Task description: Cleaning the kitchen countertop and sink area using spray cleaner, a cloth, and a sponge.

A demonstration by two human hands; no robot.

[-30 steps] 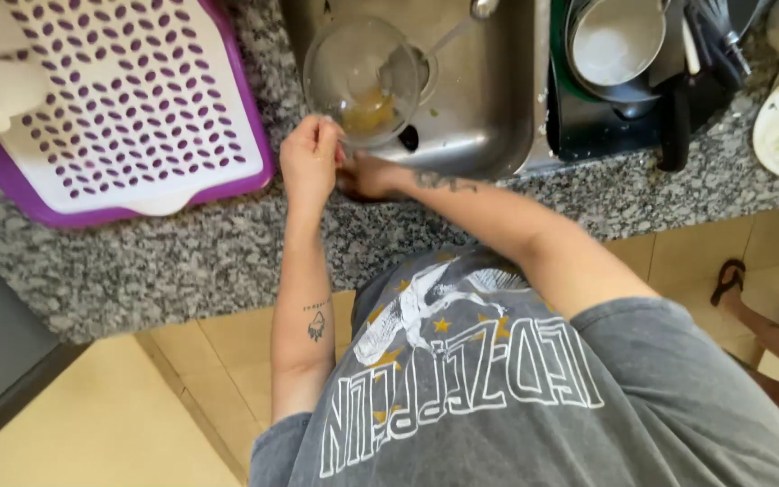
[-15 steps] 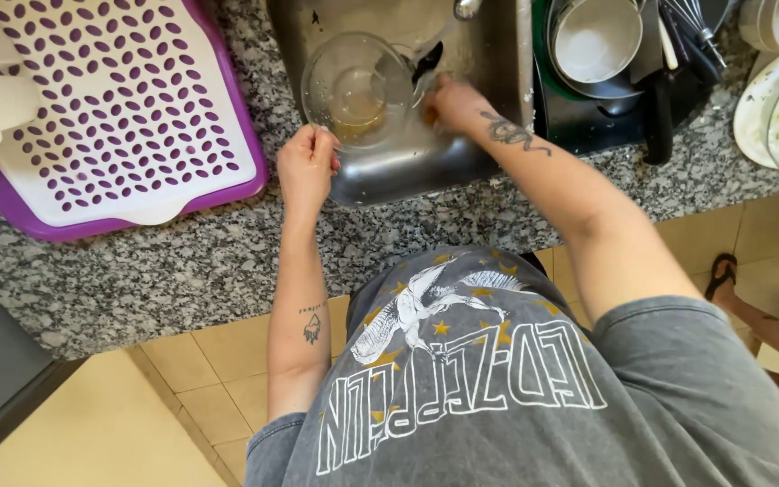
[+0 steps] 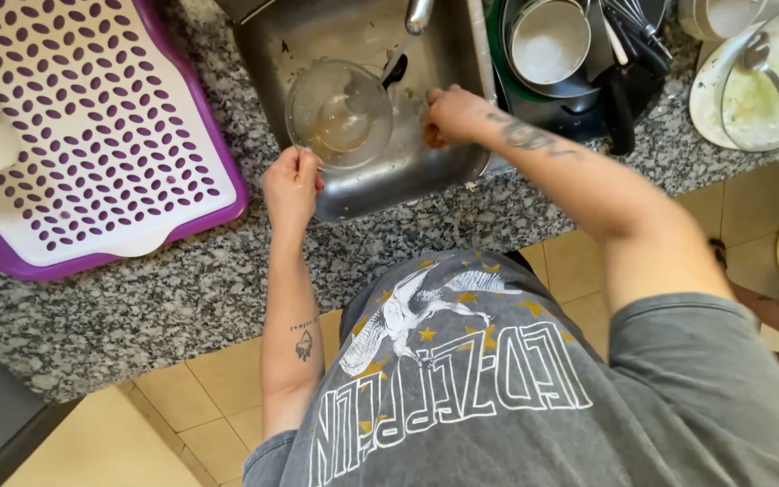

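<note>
A clear glass bowl [image 3: 340, 113] with a little yellowish liquid sits in the steel sink [image 3: 389, 185], a dark utensil leaning in it. My left hand [image 3: 290, 185] is closed on the bowl's near rim at the sink's front edge. Inside the sink, right of the bowl, my right hand [image 3: 451, 113] is curled around a small orange-yellow object [image 3: 429, 137] that is mostly hidden under the fingers. The faucet [image 3: 418, 13] hangs above, between bowl and hand.
A white perforated drying rack on a purple tray [image 3: 92, 135] lies on the speckled granite counter [image 3: 155, 307] at left. Stacked pots and utensils [image 3: 547, 41] with a black handle [image 3: 619, 117] crowd the sink's right side. A dirty plate with a spoon [image 3: 759, 81] sits far right.
My right hand left my left hand at the counter edge and went into the sink beside the bowl. My left hand closed on the bowl's rim.
</note>
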